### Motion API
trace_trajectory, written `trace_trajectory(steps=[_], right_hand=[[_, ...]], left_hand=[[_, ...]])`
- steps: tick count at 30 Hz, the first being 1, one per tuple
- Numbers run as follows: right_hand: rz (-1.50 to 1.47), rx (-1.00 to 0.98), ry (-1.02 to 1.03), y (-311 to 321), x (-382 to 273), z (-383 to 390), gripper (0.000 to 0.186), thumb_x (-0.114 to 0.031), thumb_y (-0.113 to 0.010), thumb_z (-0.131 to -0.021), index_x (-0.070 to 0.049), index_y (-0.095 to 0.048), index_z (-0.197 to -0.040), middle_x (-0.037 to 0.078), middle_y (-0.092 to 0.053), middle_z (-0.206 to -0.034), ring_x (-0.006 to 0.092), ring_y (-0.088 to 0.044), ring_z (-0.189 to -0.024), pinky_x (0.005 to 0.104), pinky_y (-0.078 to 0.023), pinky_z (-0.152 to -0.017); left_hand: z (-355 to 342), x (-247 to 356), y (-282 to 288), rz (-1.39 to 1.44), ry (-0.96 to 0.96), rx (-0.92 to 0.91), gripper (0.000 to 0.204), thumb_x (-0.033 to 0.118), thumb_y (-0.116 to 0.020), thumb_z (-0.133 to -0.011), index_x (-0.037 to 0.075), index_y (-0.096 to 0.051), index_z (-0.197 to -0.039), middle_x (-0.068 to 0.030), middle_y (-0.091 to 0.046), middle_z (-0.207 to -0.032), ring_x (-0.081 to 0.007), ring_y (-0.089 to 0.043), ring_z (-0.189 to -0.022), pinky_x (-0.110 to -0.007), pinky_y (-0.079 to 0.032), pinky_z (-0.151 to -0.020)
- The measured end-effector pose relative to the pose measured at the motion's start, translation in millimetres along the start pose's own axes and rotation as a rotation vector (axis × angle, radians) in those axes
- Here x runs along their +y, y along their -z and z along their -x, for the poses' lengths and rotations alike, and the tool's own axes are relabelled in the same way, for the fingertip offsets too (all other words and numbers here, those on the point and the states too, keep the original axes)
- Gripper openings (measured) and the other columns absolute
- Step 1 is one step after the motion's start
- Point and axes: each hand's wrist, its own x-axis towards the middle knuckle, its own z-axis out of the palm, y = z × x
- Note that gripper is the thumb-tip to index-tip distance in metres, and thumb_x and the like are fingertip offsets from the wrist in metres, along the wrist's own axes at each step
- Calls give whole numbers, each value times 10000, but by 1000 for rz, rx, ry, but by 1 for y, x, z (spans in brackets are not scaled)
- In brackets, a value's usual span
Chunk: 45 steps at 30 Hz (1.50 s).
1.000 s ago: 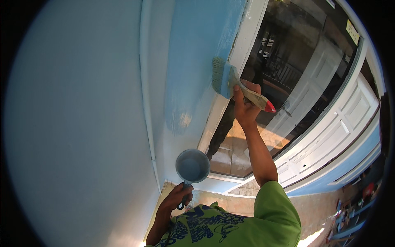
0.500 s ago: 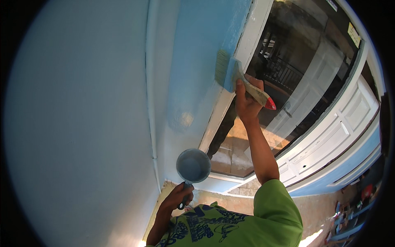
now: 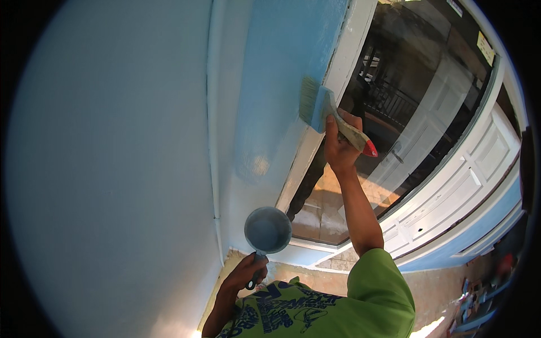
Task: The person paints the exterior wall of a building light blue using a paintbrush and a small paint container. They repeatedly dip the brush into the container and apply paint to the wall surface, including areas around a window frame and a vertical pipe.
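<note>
Seemingly mid-stroke painting: fingers of the right hand (image 3: 341,151) pinch the brush (image 3: 322,110), bristles at the blue wall (image 3: 276,62) beside the white frame (image 3: 339,62) (left hand's (image 3: 241,274) fingers grip the pot (image 3: 267,248) handle); next calls for careful edging.

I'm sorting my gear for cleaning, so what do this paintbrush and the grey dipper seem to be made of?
Brush handle: probably wood, matte, tan and smudged, with a shinier red tip.
Bristles: fine fibres, visible as separate strands; natural or synthetic, I can't tell.
Dipper: likely plastic, dull grey, judging by its smooth, rounded rim.
</note>
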Motion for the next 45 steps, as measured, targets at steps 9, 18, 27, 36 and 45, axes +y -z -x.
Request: trace_trajectory(steps=[9, 18, 27, 36, 45], right_hand=[[-208, 175, -138, -24, -4, -61, 186, -80, -733, -965, 30, -622, -1065, 83, -684, -959, 107, -644, -847, 260, -539, -751], [-401, -154, -503, 38, -56, 40, 167, -62, -725, -950, 27, -650, -1070, 68, -700, -876, 96, -653, -738, 253, -522, -634], [-309, -1001, -660, 59, -82, 108, 176, -133, -793, -875, -50, -715, -1010, 56, -732, -838, 123, -667, -707, 295, -528, -623], [-121, -1198, -471, 28, -89, 175, 298, -323, -747, -883, -75, -725, -1045, 161, -745, -895, 373, -726, -815, 465, -578, -721], [-191, -1009, -565, 42, -98, 152, 248, -170, -821, -838, -48, -723, -1031, 153, -768, -912, 253, -766, -785, 346, -587, -682]], left_hand=[[1, 3, -2, 13, -39, -3, 221, 279, -596, -1052, 66, -539, -1040, -38, -592, -704, -117, -530, -522, -280, -426, -473], [5, 6, -4, 39, 8, 27, 207, 271, -577, -1058, 67, -540, -1059, -43, -610, -729, -119, -551, -535, -278, -434, -487], [3, 26, -17, -24, -23, 61, 270, 321, -576, -1049, 57, -530, -1085, -43, -592, -709, -114, -528, -523, -277, -409, -488], [1, 35, -26, -82, -24, 76, 292, 320, -534, -1056, 39, -475, -1107, -50, -594, -747, -115, -557, -517, -276, -435, -453], [0, 26, -24, -82, -23, 82, 296, 316, -519, -1051, 30, -461, -1106, -61, -603, -745, -125, -560, -485, -277, -424, -416]])
